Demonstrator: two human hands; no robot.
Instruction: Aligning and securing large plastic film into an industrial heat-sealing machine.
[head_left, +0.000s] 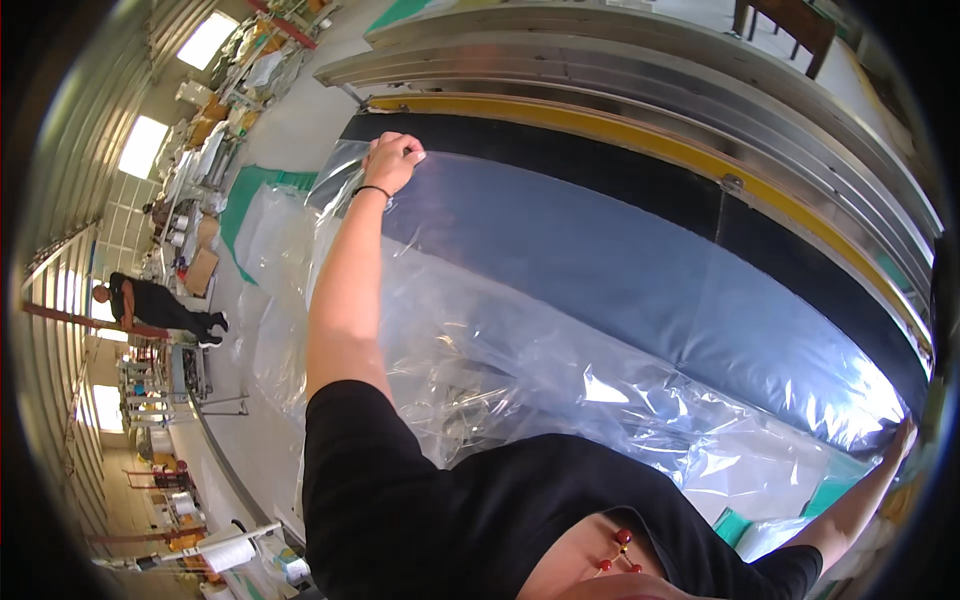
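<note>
Clear film (560, 290) is spreading from crumpled folds at lower centre up over the black worktop (480, 140), across the middle of the frame. At the right edge, the right hand (903, 440) is meeting the film's bright end, too small to tell whether its fingers are closed. Left of upper centre, the left hand (393, 160) is pinching the film's edge, thumb and fingers together. Beyond, a yellow bar (480, 107) and metal beams (560, 75) are running alongside; at far left, a person (150, 305) is standing.
</note>
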